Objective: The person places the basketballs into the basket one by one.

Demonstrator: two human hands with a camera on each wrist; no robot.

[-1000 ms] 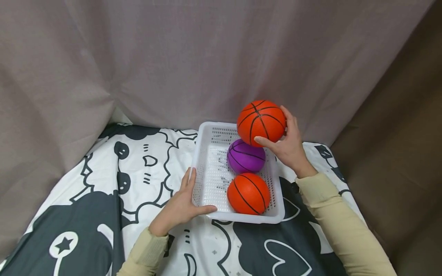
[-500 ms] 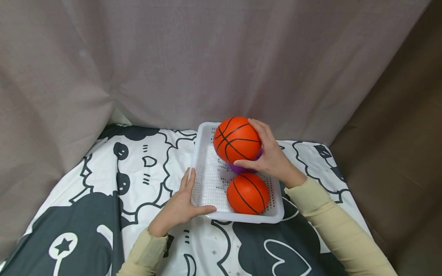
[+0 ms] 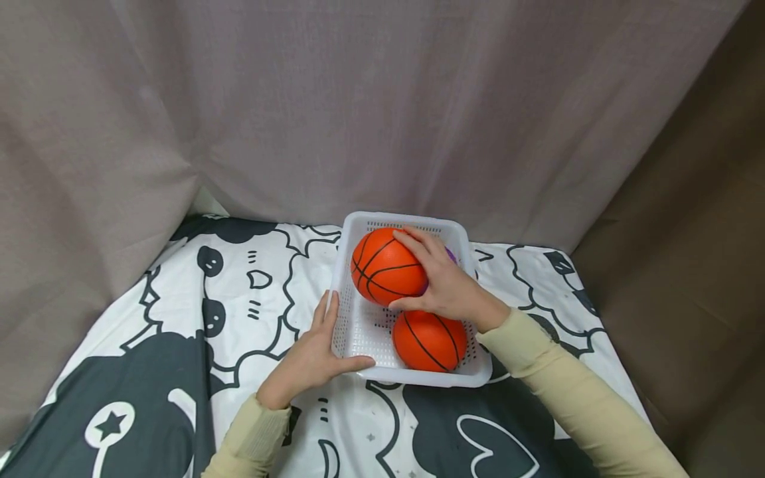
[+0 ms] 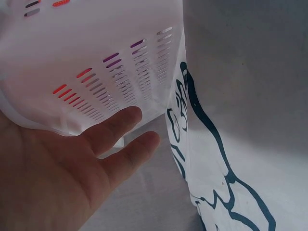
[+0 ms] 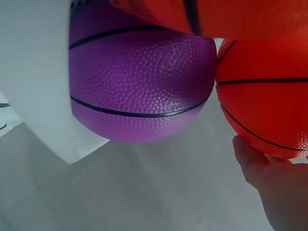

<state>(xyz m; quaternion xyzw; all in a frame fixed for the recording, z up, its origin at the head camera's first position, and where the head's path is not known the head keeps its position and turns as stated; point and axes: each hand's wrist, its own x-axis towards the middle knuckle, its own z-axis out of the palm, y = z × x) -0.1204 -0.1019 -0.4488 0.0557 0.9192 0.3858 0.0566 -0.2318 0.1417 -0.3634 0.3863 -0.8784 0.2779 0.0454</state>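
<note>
A white perforated basket (image 3: 412, 378) stands on the bedding. My right hand (image 3: 445, 285) grips an orange toy basketball (image 3: 385, 269) from its right side, over the basket's left back part. Behind that hand a purple ball (image 3: 451, 255) is mostly hidden; the right wrist view shows far more of the purple ball (image 5: 139, 86). At the basket's front right lies a second orange basketball (image 3: 429, 342). My left hand (image 3: 311, 358) rests at the front left corner, its thumb over the rim. In the left wrist view the straight fingers (image 4: 115, 127) lie along the outer wall.
Black-and-white cartoon bedding (image 3: 251, 285) spreads under and around the basket. A grey-brown curtain (image 3: 299, 113) hangs close behind the basket's back rim. Darker brown cloth (image 3: 687, 285) slopes down on the right.
My right hand has carried the orange ball leftward and down, from above the basket's right back corner to its left back part. The left hand and basket have stayed put.
</note>
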